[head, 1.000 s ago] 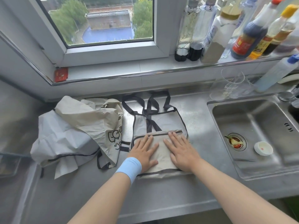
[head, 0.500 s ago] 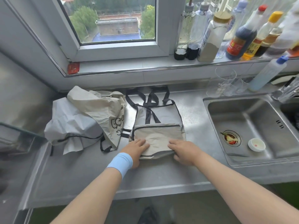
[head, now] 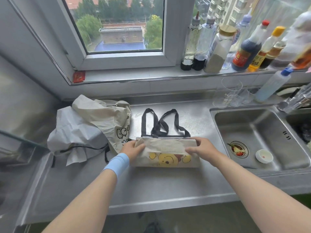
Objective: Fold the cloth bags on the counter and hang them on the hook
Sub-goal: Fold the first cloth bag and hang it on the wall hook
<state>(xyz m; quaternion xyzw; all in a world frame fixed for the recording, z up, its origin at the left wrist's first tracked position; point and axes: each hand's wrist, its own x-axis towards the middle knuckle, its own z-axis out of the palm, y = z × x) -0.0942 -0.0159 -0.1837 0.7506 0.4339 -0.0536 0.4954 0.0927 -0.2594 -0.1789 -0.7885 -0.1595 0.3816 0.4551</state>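
A beige cloth bag (head: 165, 153) with dark straps lies folded into a narrow band on the steel counter (head: 151, 185). A yellow cartoon bear print shows on its near face, and its dark straps (head: 159, 125) trail toward the window. My left hand (head: 133, 149), with a blue wristband, grips the bag's left end. My right hand (head: 200, 147) grips the right end along the top fold. Left of it, a heap of other cloth bags (head: 90, 126), beige and white, sits crumpled. No hook is in view.
A steel sink (head: 269, 118) lies to the right, with a small white cap (head: 263, 156) beside its drain. Clear glasses (head: 230, 93) stand behind the sink. Several bottles (head: 218, 49) line the window sill. A glass edge (head: 18, 140) juts in at the left.
My hands took the bag's near edge and folded it over toward the window. The bear print now faces up, and the bag is narrower. The camera has also pulled back.
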